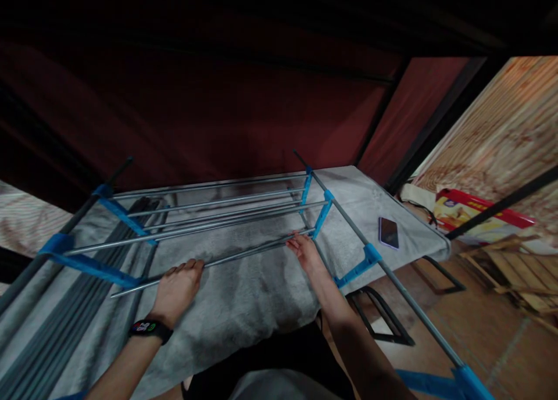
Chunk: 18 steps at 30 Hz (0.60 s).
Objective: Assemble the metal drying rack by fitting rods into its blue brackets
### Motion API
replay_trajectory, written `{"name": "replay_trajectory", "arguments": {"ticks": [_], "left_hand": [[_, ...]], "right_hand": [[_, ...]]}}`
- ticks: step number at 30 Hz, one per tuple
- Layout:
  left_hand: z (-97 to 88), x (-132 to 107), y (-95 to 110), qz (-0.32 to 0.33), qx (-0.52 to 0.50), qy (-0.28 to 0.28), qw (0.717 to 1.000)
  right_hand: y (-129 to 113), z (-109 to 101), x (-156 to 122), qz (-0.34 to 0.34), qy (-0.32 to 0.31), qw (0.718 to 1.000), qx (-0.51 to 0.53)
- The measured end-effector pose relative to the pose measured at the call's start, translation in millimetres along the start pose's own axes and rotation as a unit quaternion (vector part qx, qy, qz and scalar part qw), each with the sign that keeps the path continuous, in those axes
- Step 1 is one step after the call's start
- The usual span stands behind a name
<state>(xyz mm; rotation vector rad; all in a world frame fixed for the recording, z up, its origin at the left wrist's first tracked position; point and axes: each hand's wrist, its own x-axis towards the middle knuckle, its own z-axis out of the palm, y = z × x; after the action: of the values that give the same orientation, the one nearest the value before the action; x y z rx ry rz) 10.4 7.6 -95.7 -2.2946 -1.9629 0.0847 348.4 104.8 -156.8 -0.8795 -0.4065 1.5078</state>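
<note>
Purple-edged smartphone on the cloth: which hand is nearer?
Right. The right hand is at the metal rod, left of the smartphone; the left hand holds that rod farther left.

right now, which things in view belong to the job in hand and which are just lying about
Part of the job:
- metal rod in the left hand, with the right hand at its other end
- blue connectors
- side tube
- loose tubes, probably

Apparently just lying about:
- phone
- red-and-yellow box
- slatted wooden piece
</note>
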Motion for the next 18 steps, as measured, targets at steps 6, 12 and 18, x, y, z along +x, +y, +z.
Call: {"name": "replay_trajectory", "arguments": {"ticks": [6, 12, 18], "left_hand": [[-0.7, 7, 6, -0.004, -0.002, -0.006, 1.0], [1.2, 11, 4, -0.002, -0.01, 0.006, 1.0], [-3.7, 12, 3, 0.001, -0.019, 0.016, 1.0]], "right_hand": [[-7, 0, 5, 0.002, 0.01, 1.0, -0.001], [-10, 0, 8, 0.005, 0.01, 1.0, -0.003], [-11, -1, 7, 0.009, 0.006, 1.0, -0.014]]}}
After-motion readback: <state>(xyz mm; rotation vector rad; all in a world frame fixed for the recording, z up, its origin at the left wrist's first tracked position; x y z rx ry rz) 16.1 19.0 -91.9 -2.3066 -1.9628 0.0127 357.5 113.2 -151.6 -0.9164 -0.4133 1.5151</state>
